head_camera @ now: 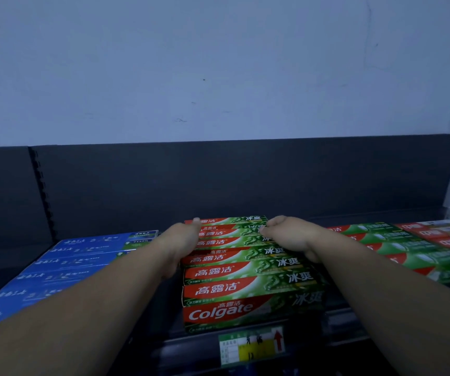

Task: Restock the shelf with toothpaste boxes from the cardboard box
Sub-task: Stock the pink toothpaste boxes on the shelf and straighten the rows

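A row of several red-and-green Colgate toothpaste boxes (248,275) lies stacked on the dark shelf (338,321), running from the front edge to the back panel. My left hand (183,240) grips the left ends of the boxes near the back, its thumb on top of the rearmost box (226,221). On the right side, my right hand (289,234) has its fingers curled down onto the tops of the same back boxes. The cardboard box is out of view.
Blue toothpaste boxes (69,267) fill the shelf to the left. Red-and-green boxes (397,248) and red ones (446,234) lie to the right. A dark back panel (245,180) rises behind. A price label (251,346) hangs on the shelf's front rail.
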`<state>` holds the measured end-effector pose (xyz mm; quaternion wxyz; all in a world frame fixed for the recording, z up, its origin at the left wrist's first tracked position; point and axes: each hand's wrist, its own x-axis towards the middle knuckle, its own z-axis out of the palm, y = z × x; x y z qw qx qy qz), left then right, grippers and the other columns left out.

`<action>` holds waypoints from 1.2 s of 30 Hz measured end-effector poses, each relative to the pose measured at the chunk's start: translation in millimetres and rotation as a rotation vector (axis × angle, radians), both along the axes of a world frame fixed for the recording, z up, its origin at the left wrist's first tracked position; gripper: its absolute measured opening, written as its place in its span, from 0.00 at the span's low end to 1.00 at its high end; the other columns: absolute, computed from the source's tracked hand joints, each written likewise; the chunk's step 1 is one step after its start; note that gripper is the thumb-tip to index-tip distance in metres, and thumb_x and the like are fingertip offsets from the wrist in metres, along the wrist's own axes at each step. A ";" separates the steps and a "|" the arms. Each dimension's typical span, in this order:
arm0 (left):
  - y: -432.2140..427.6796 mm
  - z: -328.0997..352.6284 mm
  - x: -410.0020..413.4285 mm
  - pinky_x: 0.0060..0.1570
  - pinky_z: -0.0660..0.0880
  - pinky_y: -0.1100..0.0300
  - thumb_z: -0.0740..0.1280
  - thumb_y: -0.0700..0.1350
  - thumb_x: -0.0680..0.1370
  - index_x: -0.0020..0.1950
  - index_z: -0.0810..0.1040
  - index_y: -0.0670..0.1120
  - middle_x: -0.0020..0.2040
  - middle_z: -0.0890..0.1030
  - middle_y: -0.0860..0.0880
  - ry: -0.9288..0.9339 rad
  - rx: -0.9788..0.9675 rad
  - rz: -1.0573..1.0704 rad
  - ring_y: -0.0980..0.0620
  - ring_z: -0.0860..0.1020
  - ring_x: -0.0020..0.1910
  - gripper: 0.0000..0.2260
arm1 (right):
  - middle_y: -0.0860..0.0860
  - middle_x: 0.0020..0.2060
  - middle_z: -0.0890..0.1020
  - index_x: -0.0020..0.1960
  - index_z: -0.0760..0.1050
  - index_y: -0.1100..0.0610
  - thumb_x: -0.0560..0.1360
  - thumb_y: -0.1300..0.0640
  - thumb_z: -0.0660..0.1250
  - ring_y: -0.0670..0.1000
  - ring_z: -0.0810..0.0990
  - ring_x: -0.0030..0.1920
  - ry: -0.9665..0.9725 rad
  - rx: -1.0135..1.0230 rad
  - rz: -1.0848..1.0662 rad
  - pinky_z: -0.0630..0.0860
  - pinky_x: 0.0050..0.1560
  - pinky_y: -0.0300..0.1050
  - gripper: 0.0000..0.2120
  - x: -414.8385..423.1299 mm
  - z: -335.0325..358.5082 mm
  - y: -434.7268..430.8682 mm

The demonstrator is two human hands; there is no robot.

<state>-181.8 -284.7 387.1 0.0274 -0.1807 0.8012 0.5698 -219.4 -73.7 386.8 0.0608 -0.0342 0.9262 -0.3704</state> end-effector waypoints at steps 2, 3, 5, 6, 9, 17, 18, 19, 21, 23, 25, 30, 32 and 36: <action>-0.3 -1.9 6.7 0.51 0.72 0.51 0.54 0.60 0.81 0.66 0.68 0.43 0.52 0.80 0.43 0.009 -0.032 -0.016 0.46 0.80 0.50 0.23 | 0.53 0.73 0.67 0.75 0.63 0.56 0.81 0.45 0.60 0.55 0.65 0.72 0.005 -0.006 0.007 0.63 0.72 0.51 0.27 4.4 -0.7 1.7; -0.7 -2.6 9.7 0.53 0.72 0.51 0.53 0.60 0.81 0.65 0.68 0.43 0.51 0.80 0.43 0.010 -0.036 -0.026 0.47 0.80 0.50 0.23 | 0.53 0.73 0.67 0.75 0.63 0.56 0.80 0.45 0.60 0.56 0.65 0.72 0.006 -0.013 0.006 0.63 0.72 0.52 0.27 6.0 -0.8 2.5; -1.5 -1.3 14.0 0.54 0.71 0.51 0.53 0.60 0.81 0.63 0.70 0.43 0.51 0.80 0.44 0.013 -0.047 -0.045 0.47 0.79 0.50 0.23 | 0.53 0.73 0.68 0.74 0.64 0.56 0.80 0.44 0.61 0.56 0.66 0.72 0.003 -0.021 0.000 0.63 0.72 0.53 0.27 7.3 0.0 4.1; -2.8 -0.2 13.5 0.54 0.70 0.52 0.53 0.60 0.81 0.63 0.70 0.43 0.51 0.80 0.44 0.017 -0.058 -0.048 0.48 0.79 0.50 0.23 | 0.53 0.72 0.68 0.74 0.65 0.56 0.80 0.44 0.61 0.56 0.67 0.71 0.005 -0.016 -0.005 0.64 0.71 0.52 0.27 6.2 0.4 4.9; -5.3 6.0 6.4 0.56 0.66 0.52 0.52 0.60 0.82 0.65 0.69 0.42 0.51 0.79 0.45 0.040 -0.115 -0.038 0.50 0.76 0.49 0.24 | 0.54 0.69 0.71 0.73 0.66 0.57 0.81 0.47 0.59 0.55 0.70 0.67 0.040 0.008 -0.044 0.66 0.65 0.47 0.24 -0.1 3.3 5.7; -4.1 19.2 -32.1 0.67 0.62 0.47 0.51 0.58 0.83 0.75 0.60 0.42 0.68 0.71 0.42 0.019 -0.234 -0.071 0.43 0.68 0.68 0.26 | 0.52 0.73 0.67 0.76 0.61 0.52 0.81 0.49 0.60 0.54 0.68 0.70 0.045 0.049 -0.055 0.65 0.69 0.45 0.26 -30.4 3.6 -6.6; -5.0 20.3 -37.7 0.67 0.62 0.47 0.51 0.58 0.83 0.75 0.60 0.42 0.68 0.71 0.42 0.012 -0.245 -0.077 0.43 0.69 0.68 0.26 | 0.52 0.74 0.66 0.77 0.60 0.52 0.81 0.49 0.60 0.55 0.67 0.71 0.029 0.062 -0.054 0.64 0.70 0.46 0.26 -34.3 3.8 -8.2; -6.4 21.0 -42.1 0.67 0.62 0.47 0.51 0.57 0.83 0.74 0.61 0.42 0.68 0.71 0.41 0.008 -0.257 -0.085 0.43 0.69 0.68 0.26 | 0.53 0.74 0.65 0.77 0.59 0.52 0.81 0.49 0.60 0.55 0.67 0.71 0.017 0.072 -0.054 0.64 0.71 0.48 0.27 -38.0 3.5 -9.4; -10.4 20.0 -50.5 0.68 0.62 0.47 0.51 0.57 0.83 0.74 0.62 0.41 0.68 0.71 0.41 -0.017 -0.284 -0.108 0.43 0.69 0.68 0.26 | 0.52 0.74 0.66 0.77 0.58 0.52 0.80 0.48 0.61 0.55 0.67 0.71 -0.007 0.081 -0.062 0.64 0.71 0.49 0.28 -44.1 2.5 -10.8; -14.4 16.7 -56.9 0.68 0.64 0.49 0.52 0.58 0.82 0.73 0.63 0.42 0.64 0.74 0.42 -0.037 -0.291 -0.145 0.45 0.72 0.64 0.26 | 0.51 0.73 0.68 0.77 0.59 0.52 0.80 0.47 0.61 0.54 0.68 0.71 -0.015 0.082 -0.068 0.64 0.71 0.49 0.28 -48.3 1.2 -12.2; -15.6 14.6 -59.4 0.62 0.65 0.53 0.53 0.59 0.82 0.71 0.64 0.41 0.56 0.77 0.44 -0.046 -0.260 -0.177 0.50 0.75 0.52 0.26 | 0.51 0.73 0.68 0.77 0.59 0.51 0.79 0.46 0.62 0.54 0.67 0.71 -0.024 0.080 -0.070 0.63 0.72 0.49 0.29 -52.8 -0.5 -13.5; -12.9 15.4 -56.7 0.56 0.65 0.53 0.53 0.59 0.82 0.70 0.65 0.42 0.52 0.78 0.45 -0.067 -0.233 -0.191 0.52 0.74 0.45 0.25 | 0.52 0.73 0.67 0.76 0.62 0.53 0.80 0.45 0.62 0.55 0.67 0.72 -0.053 0.021 -0.078 0.62 0.73 0.52 0.28 -56.2 -0.5 -15.9; -12.4 15.5 -52.8 0.56 0.65 0.53 0.52 0.59 0.82 0.69 0.66 0.42 0.51 0.77 0.45 -0.067 -0.223 -0.191 0.52 0.74 0.45 0.24 | 0.53 0.70 0.71 0.74 0.65 0.55 0.80 0.46 0.62 0.56 0.70 0.69 -0.057 -0.037 -0.106 0.65 0.71 0.54 0.26 -57.0 0.2 -13.9; -9.0 13.5 -40.8 0.58 0.70 0.52 0.52 0.59 0.82 0.59 0.69 0.43 0.51 0.80 0.44 -0.072 -0.161 -0.199 0.49 0.78 0.49 0.20 | 0.55 0.60 0.78 0.69 0.71 0.56 0.79 0.47 0.63 0.57 0.77 0.60 -0.112 -0.197 -0.139 0.72 0.65 0.56 0.21 -53.8 -1.3 -10.7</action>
